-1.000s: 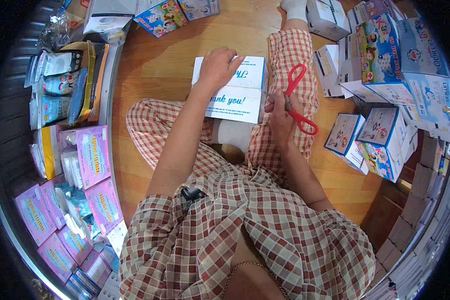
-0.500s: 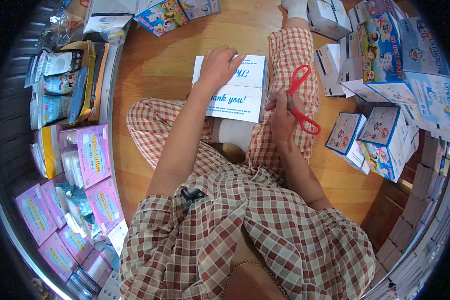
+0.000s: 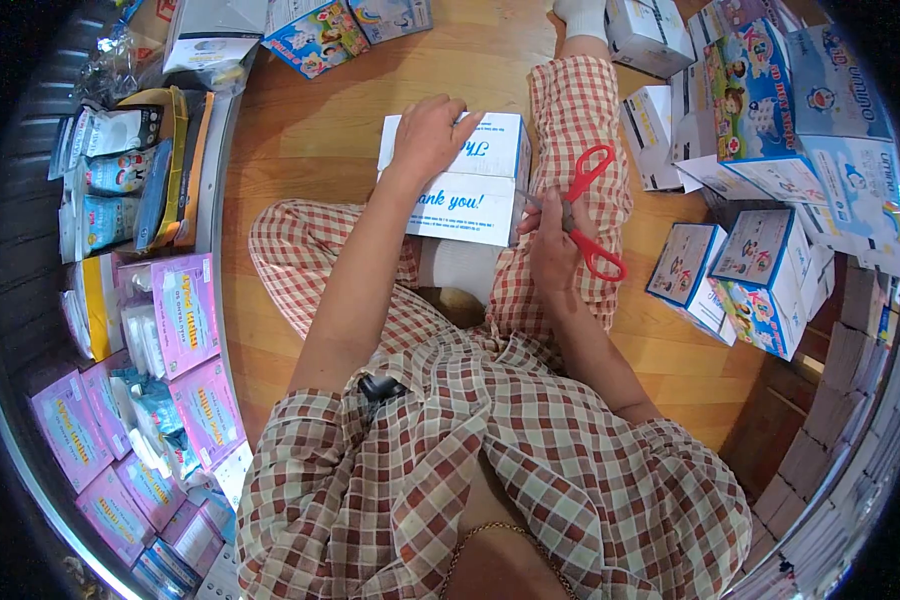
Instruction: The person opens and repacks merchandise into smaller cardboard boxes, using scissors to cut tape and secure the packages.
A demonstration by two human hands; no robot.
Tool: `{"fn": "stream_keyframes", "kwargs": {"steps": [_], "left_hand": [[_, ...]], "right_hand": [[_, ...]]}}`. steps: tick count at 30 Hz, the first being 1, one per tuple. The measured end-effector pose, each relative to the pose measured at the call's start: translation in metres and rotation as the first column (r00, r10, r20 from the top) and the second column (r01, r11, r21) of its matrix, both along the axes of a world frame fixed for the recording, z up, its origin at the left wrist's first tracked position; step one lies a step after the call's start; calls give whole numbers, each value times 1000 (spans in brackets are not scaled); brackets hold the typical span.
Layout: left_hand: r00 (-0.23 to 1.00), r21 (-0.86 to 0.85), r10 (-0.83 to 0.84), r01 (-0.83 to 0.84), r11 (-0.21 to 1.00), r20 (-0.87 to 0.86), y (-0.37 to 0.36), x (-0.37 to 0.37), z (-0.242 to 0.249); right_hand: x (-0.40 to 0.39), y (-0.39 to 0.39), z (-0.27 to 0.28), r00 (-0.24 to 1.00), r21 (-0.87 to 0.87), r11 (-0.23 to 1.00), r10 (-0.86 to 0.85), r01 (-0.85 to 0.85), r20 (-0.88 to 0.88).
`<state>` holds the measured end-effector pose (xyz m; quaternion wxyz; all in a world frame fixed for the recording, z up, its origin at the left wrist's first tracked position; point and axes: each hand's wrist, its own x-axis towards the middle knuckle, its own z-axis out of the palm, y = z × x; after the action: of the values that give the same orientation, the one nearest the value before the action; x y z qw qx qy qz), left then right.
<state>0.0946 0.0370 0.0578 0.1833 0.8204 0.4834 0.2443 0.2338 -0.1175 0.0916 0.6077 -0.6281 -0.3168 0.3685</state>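
A white cardboard box (image 3: 460, 215) with blue "Thank you!" print lies between my legs, its two top flaps meeting at a seam. My left hand (image 3: 432, 140) grips it from above, the fingers bent toward its far edge and the thumb stretched over the far flap. Beside the box's right side, my right hand (image 3: 553, 245) is closed around a pair of scissors (image 3: 590, 255) with red handles. The handles point up and right, away from the box. Their blades point left at the right end of the seam; the tips are hard to make out.
Printed boxes (image 3: 755, 95) are stacked at the right, with two smaller boxes (image 3: 685, 275) nearer me. More boxes (image 3: 320, 40) lie at the far side. On the left, a shelf holds pink packs (image 3: 185, 310) and bagged masks (image 3: 115, 175). My legs flank the box on the wooden floor (image 3: 300, 130).
My right hand has shifted slightly left with the scissors, bringing the blades to the box's right edge. My left hand stays on the box. The whole view has shifted a little.
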Motion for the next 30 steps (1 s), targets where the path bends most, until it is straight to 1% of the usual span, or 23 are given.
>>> {"fn": "stream_keyframes", "kwargs": {"steps": [3,5,9,11,12,14,18,21,22,24,25,26,27,28,29,30], "left_hand": [[1000,-5,10,-10,1000,-9,0,0,0],[1000,-3,13,-13,1000,-8,0,1,1],[1000,26,6,-7,1000,19,-1,0,0],[1000,14,8,-8,1000,27,-1,1,1],[999,0,10,-10,1000,35,-2,1,3],[999,15,8,-8,1000,37,-3,2,3],[1000,12,14,-15,1000,25,-5,1,6],[1000,-20,9,-9,1000,-2,-4,0,6],[1000,-18,9,-9,1000,-2,-3,-2,4],[997,-11,72,-72,997,22,2,-6,-1],[997,-8,72,-72,997,24,6,-10,-5],[981,27,191,-191,981,-15,12,-18,-10],[949,64,310,-307,950,-49,15,-25,-9],[893,31,409,-411,911,-187,20,-37,-7],[849,-50,449,-480,876,-278,22,-47,6],[796,-122,477,-551,825,-372,22,-57,15]], "right_hand": [[0,-4,-2,1000,-11,1000,3,-3,-7],[-3,-10,4,998,-55,998,-7,4,-60],[-3,-17,-1,1000,-35,999,6,-6,-9],[-5,-17,0,993,-29,1000,-10,7,-119],[-4,-18,1,993,-27,1000,-9,6,-120],[-2,-21,4,984,-94,995,10,-27,-176],[-5,-25,5,990,-102,994,26,-40,-135],[-7,-28,1,990,-133,991,-12,-6,-137],[-7,-32,0,993,-125,992,18,-33,-117],[-6,-38,-5,994,-113,992,49,-60,-95],[-5,-40,-8,985,-78,996,32,-46,-169],[-5,-40,-10,969,-41,999,18,-29,-245],[-1,-36,-7,969,-38,999,21,-31,-246],[6,-31,-2,982,-20,1000,2,-6,-187],[13,-25,3,991,-1,1000,-15,15,-130],[20,-17,5,991,0,1000,-5,5,-134]]}}
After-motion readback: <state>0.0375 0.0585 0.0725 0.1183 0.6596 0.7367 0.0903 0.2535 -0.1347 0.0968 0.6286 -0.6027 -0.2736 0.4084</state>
